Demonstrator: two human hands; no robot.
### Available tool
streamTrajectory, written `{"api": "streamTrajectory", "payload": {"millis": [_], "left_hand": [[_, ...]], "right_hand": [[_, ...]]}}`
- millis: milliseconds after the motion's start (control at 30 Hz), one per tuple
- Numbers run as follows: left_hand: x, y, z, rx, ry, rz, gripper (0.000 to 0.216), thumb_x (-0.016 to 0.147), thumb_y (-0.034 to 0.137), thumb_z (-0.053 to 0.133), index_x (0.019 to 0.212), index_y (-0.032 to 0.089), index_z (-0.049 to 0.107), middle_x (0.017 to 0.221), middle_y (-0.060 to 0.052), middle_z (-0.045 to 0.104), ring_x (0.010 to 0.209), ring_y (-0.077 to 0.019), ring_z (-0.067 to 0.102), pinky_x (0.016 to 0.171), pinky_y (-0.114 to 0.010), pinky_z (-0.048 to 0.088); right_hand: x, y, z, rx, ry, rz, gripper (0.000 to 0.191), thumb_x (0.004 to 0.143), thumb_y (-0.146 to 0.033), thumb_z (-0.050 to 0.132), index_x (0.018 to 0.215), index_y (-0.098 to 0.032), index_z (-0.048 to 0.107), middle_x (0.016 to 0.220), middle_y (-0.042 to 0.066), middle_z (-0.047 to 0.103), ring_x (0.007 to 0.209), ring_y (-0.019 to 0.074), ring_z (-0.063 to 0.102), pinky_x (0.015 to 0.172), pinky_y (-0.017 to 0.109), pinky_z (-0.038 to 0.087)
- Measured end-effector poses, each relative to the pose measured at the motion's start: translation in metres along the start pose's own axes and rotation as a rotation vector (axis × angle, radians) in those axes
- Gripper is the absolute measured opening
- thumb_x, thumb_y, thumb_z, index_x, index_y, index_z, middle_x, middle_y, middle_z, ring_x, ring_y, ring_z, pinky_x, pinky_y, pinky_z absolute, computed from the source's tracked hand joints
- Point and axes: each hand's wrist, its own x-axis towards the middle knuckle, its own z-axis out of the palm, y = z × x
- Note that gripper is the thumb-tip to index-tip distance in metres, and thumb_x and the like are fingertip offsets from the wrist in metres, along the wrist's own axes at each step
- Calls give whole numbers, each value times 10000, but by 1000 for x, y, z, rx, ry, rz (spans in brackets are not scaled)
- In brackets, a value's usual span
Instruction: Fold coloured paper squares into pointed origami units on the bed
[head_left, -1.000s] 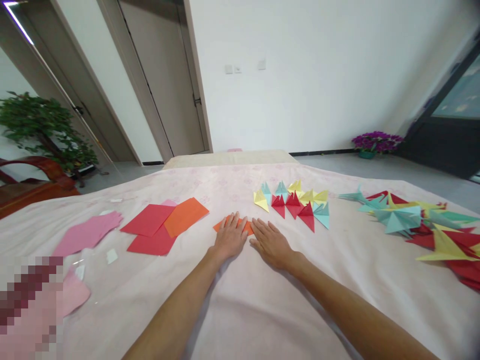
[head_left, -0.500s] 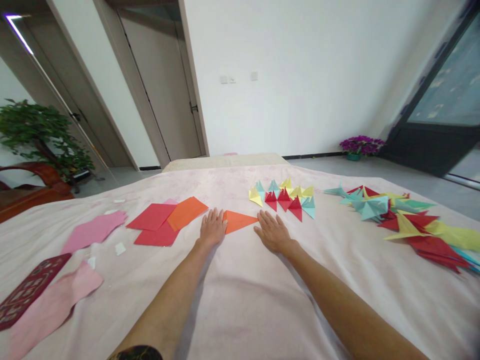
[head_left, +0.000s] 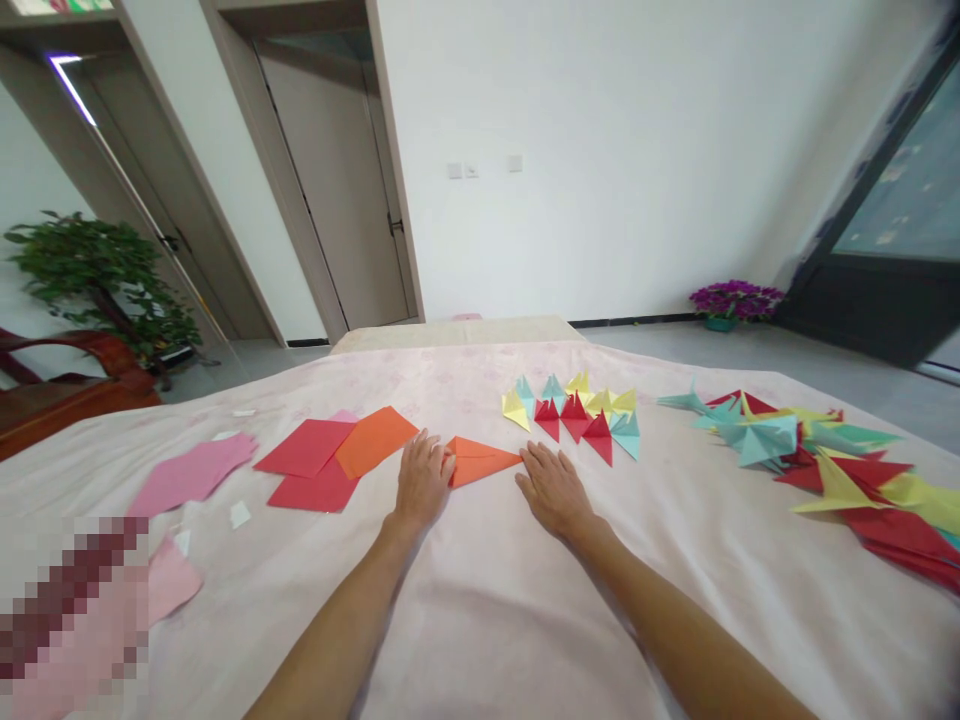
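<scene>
A folded piece of orange paper (head_left: 484, 463) lies on the cloth between my hands, narrowing to a point at its right end. My left hand (head_left: 424, 478) is at its wide left edge, fingers bent and thumb against the paper. At the pointed tip rests my right hand (head_left: 556, 488), palm down with fingers stretched out and slightly apart. Just beyond the right hand stand several small folded paper cranes (head_left: 574, 415) in red, yellow and light blue. Left of my left hand are flat orange sheets (head_left: 379, 440) and red sheets (head_left: 306, 447).
Pink paper (head_left: 196, 470) and small white scraps (head_left: 239, 515) lie at the left. A pile of larger folded paper pieces (head_left: 757, 437) covers the right side of the pale pink tablecloth (head_left: 480, 640). The lower left corner is pixelated. Beyond are a wooden chair (head_left: 82, 375) and potted flowers (head_left: 731, 303).
My left fingers, flatter before, are now more bent at the orange paper's left edge. A crease line now shows on the paper. The right hand stays at the tip; the view has shifted slightly.
</scene>
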Motion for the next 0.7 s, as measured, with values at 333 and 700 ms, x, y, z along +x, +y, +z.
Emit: {"api": "streamTrajectory", "payload": {"millis": [333,700], "left_hand": [[-2,9,-12,-408,-215,386,201,923,318,569,1054,257,707,1217,-50,687,1266,-224,543,1119,-482,385],[-26,71,-20,-336,-43,627,229,957,219,483,1074,192,678,952,-75,734,802,-173,654,709,-321,515]], "right_hand": [[1,12,-4,257,55,62,424,1010,-329,270,1279,-235,584,1391,75,575,1340,230,461,1153,452,276],[27,12,-39,385,-268,65,647,660,-290,670,1300,-221,606,1219,81,656,1113,285,570,935,362,441]]}}
